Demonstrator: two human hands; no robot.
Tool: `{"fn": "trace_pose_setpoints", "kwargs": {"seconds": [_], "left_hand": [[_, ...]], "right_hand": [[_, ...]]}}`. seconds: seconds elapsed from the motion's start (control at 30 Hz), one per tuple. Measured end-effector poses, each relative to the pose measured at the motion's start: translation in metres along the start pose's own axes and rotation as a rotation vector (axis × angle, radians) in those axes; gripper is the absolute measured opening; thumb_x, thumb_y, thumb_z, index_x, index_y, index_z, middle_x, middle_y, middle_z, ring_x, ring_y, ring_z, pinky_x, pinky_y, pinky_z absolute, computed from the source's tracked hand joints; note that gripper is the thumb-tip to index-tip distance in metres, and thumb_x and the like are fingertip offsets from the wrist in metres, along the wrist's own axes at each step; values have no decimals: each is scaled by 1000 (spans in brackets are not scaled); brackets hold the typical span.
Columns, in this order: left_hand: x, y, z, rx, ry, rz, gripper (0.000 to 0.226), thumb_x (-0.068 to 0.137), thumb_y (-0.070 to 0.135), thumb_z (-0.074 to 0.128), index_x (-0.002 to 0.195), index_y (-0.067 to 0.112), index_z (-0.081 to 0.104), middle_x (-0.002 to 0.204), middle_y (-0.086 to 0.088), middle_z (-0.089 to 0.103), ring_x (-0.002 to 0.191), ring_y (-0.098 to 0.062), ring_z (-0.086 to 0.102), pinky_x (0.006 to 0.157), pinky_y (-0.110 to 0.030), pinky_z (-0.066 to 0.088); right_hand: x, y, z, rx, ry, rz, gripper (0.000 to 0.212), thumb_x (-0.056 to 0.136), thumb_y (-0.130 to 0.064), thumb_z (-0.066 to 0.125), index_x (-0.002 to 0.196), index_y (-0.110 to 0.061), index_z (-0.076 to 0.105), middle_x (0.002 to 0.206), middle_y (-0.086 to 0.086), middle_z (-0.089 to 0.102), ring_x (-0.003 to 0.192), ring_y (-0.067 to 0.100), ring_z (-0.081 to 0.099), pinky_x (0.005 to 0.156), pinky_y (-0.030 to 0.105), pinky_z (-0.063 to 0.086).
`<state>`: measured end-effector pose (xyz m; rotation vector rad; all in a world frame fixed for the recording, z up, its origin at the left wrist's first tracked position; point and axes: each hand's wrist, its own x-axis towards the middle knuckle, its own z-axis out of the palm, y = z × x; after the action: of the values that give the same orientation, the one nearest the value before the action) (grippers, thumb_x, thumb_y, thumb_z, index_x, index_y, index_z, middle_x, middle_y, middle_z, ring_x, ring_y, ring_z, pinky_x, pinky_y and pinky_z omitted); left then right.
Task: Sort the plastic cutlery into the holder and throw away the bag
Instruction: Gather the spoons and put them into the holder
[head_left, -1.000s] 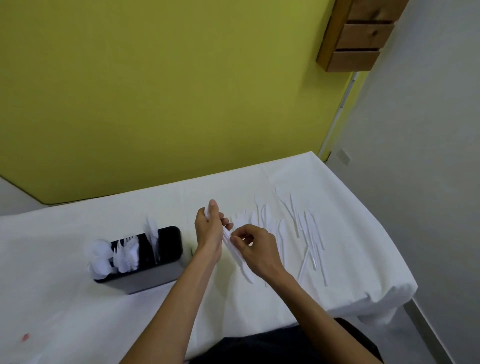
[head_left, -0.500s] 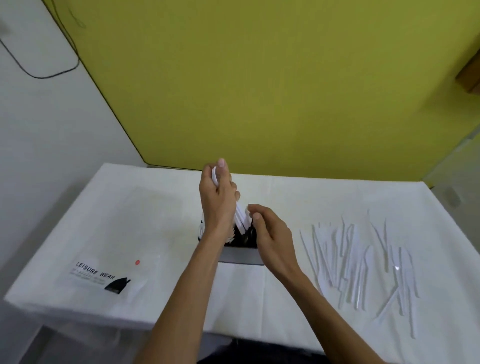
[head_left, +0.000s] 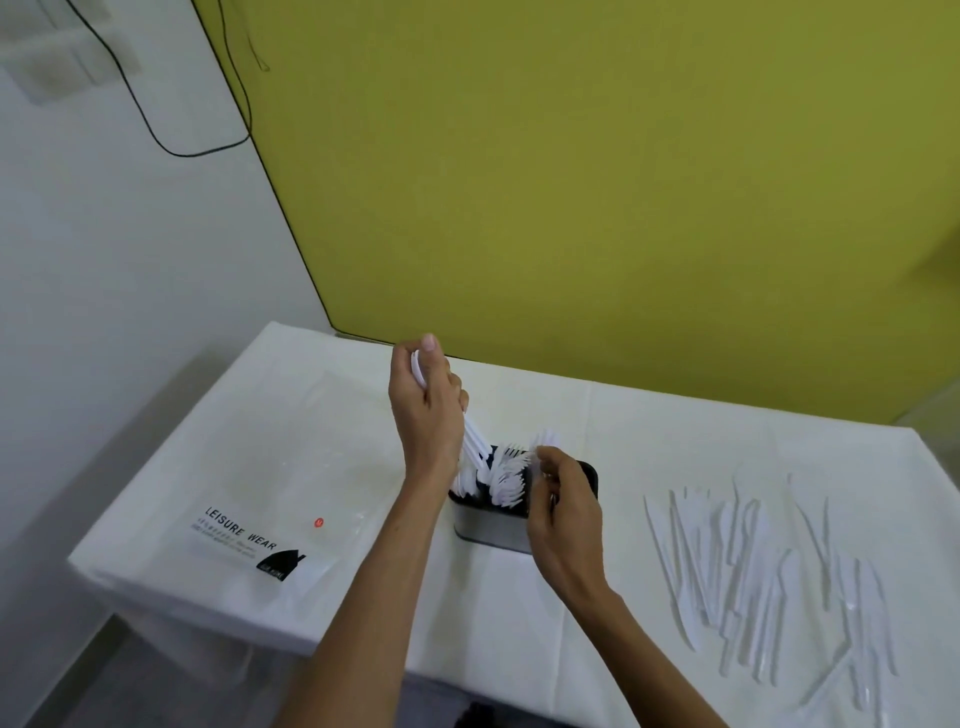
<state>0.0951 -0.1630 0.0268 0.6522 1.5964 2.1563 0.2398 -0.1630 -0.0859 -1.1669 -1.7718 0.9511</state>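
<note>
Head view: the left hand (head_left: 427, 415) is raised over the holder (head_left: 491, 532), its fingers (head_left: 451, 382) wrapped round a bundle of white cutlery (head_left: 475, 449). The bundle's long axis slants from the fist down and to the right, and its lower ends sit at the holder's left compartment, which is partly hidden behind the wrist. The holder stands near the middle of the tabletop (head_left: 675, 426), forks showing in its centre section.

The right hand (head_left: 566, 519) is at the holder's right end, fingers curled close to the white pieces standing there. I cannot tell whether they pinch a piece or only steady the rim.

The left hand is the one placed to let go, I judge — its load needs to tip upright and drop straight down.

Loose cutlery (head_left: 748, 566) lies scattered toward the right edge, well apart from both hands. The clear bag (head_left: 249, 525) lies flat by the front-left corner — not yet thrown away.
</note>
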Motion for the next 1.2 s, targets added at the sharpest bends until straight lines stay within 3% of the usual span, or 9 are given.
{"fn": "trace_pose_setpoints", "kwargs": {"seconds": [0.33, 0.53, 0.63, 0.73, 0.8, 0.9, 1.03, 1.13, 1.2], "left_hand": [[4, 7, 3, -93, 70, 34, 26, 107, 29, 42, 85, 15, 41, 62, 6, 37, 54, -17, 32, 46, -28, 33], [0, -27, -2, 197, 8, 61, 26, 106, 37, 42, 89, 17, 45, 54, 10, 44, 49, -17, 42, 54, -35, 43], [-6, -46, -8, 401, -85, 91, 23, 106, 35, 41, 93, 19, 49, 57, 6, 56, 57, -15, 56, 61, -22, 45], [-13, -63, -15, 540, -184, 66, 24, 105, 37, 40, 97, 17, 50, 72, 4, 67, 72, -6, 62, 66, -15, 43], [-14, -72, -16, 617, -239, 71, 25, 105, 37, 40, 98, 15, 50, 84, 6, 70, 80, -6, 64, 71, -21, 45], [-16, -81, -17, 909, -348, 103, 23, 104, 35, 42, 103, 15, 55, 100, 2, 69, 94, -21, 63, 85, -36, 47], [-28, -93, -29, 1128, -424, 62, 29, 103, 34, 43, 115, 15, 60, 147, 0, 48, 134, -20, 43, 108, -42, 32], [-31, -88, -30, 1082, -420, 62, 43, 101, 50, 32, 115, 23, 63, 158, 3, 35, 146, -16, 27, 115, -44, 25], [-35, -85, -29, 1068, -408, 64, 55, 98, 48, 19, 126, 26, 62, 162, 1, 28, 150, -18, 19, 116, -44, 23]], "right_hand": [[-6, 2, 10, -73, 18, -57, 30, 100, -10, 51, 129, -13, 58, 121, -6, 61, 113, 12, 56, 96, 37, 49], [-8, 4, 12, -77, 41, -40, 27, 99, -11, 53, 126, -13, 60, 117, -7, 62, 110, 10, 56, 93, 37, 51], [-7, 5, 12, -82, 42, -46, 26, 99, -10, 54, 124, -13, 60, 115, -6, 63, 108, 10, 57, 92, 37, 51], [-6, 5, 12, -83, 50, -56, 25, 99, -9, 54, 122, -14, 61, 113, -7, 62, 107, 10, 57, 92, 35, 51], [-5, 3, 11, -83, 52, -69, 25, 98, -9, 54, 122, -14, 61, 112, -8, 62, 106, 9, 56, 92, 32, 50], [-5, 4, 11, -97, 53, -78, 25, 98, -8, 55, 121, -14, 61, 111, -8, 62, 105, 9, 56, 91, 30, 50], [-6, 6, 12, -100, 41, -90, 24, 97, -6, 55, 120, -14, 61, 109, -9, 62, 103, 9, 56, 90, 28, 49], [-4, 7, 12, -112, 29, -90, 25, 97, -5, 54, 120, -13, 61, 110, -7, 62, 104, 11, 56, 90, 28, 49], [-4, 8, 12, -113, 36, -91, 25, 96, -4, 54, 119, -12, 62, 110, -5, 63, 103, 11, 56, 90, 27, 49]]}}
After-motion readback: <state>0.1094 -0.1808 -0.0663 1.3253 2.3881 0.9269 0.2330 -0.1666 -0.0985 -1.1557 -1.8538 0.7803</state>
